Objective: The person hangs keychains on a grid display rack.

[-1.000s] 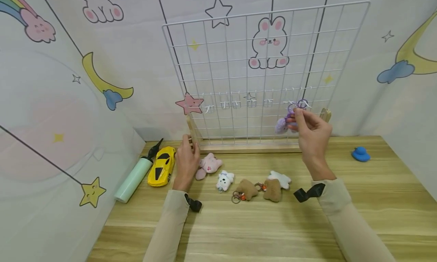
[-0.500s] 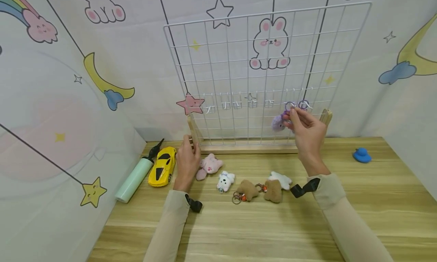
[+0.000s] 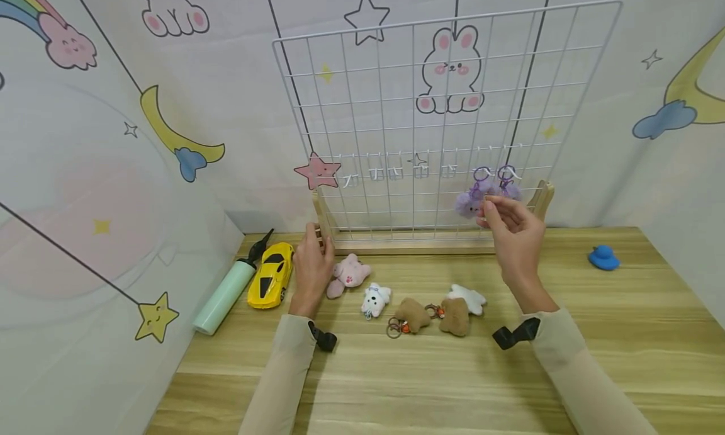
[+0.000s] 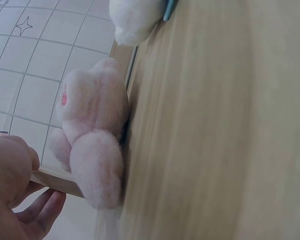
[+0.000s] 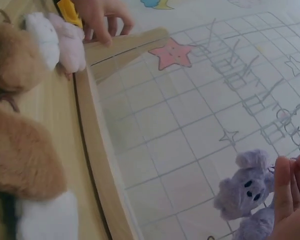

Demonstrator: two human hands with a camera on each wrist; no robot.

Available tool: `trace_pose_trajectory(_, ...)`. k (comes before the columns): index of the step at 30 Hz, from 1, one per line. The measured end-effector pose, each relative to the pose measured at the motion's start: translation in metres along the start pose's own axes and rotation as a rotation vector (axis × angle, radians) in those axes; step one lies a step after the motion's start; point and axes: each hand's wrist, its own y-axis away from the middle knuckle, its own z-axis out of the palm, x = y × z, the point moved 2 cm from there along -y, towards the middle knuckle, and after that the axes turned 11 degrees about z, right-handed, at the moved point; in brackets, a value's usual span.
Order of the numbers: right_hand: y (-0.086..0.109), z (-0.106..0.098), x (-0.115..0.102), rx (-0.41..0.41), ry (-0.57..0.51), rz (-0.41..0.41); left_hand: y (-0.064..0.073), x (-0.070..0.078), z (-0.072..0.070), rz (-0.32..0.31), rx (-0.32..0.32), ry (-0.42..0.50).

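Note:
My left hand (image 3: pixel 313 262) grips the left wooden upright of the stand (image 3: pixel 408 243) that carries a white wire grid (image 3: pixel 430 117). In the left wrist view, thumb and fingers close round that upright (image 4: pixel 60 182). At the grid's right, my right hand (image 3: pixel 518 240) pinches a fluffy purple plush keychain (image 3: pixel 469 204), whose ring (image 3: pixel 482 174) is at a white hook. In the right wrist view, the plush face (image 5: pixel 247 192) shows beside the fingertips, which partly cover the body. Another purple plush keychain (image 3: pixel 510 191) hangs just to its right.
Along the stand's front lie a pink plush (image 3: pixel 350 272), a small white plush (image 3: pixel 375 300), two brown plush keychains (image 3: pixel 412 315) and a white plush piece (image 3: pixel 469 298). At left are a yellow toy car (image 3: pixel 271 276) and a green hand pump (image 3: pixel 225 299); a blue toy hat (image 3: pixel 604 257) sits right.
My right hand has moved down from the ring to the plush, now showing both purple plushes below their rings. The left hand stays on the stand.

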Motion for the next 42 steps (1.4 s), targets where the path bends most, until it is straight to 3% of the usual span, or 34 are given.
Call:
trace_pose_trajectory(3, 0.009, -0.006, 0.005, -0.067, 0.143, -0.02, 0.0, 0.0, 0.0, 0.0, 0.0, 0.001)
trace_pose_trajectory(8, 0.024, -0.017, 0.016, -0.245, 0.404, -0.04, -0.001, -0.001, 0.001, -0.005, -0.003, -0.006)
trace_pose_trajectory(14, 0.036, -0.031, 0.043, -0.504, 0.744, 0.04, 0.0, -0.001, 0.002, -0.011, -0.004, -0.007)
trace_pose_trajectory(17, 0.039, -0.035, 0.058, -0.621, 0.848, 0.096, 0.0, -0.001, 0.002, -0.017, -0.005, -0.001)
trace_pose_trajectory(20, 0.039, -0.037, 0.066, -0.71, 0.886, 0.114, -0.001, -0.002, 0.002, -0.02, -0.006, 0.001)
trace_pose_trajectory(26, 0.039, -0.043, 0.068, -0.794, 0.945, 0.104, 0.0, -0.003, 0.003, -0.014, -0.004, -0.005)
trace_pose_trajectory(34, 0.036, -0.049, 0.058, -0.869, 1.045, 0.167, 0.0, -0.002, 0.003, -0.002, 0.005, -0.005)
trace_pose_trajectory(38, 0.035, -0.047, 0.053, -0.874, 1.098, 0.176, 0.0, -0.002, 0.003, 0.002, 0.007, -0.013)
trace_pose_trajectory(42, 0.036, -0.045, 0.049, -0.849, 1.182, 0.128, 0.0, -0.003, 0.003, 0.005, 0.0, -0.008)
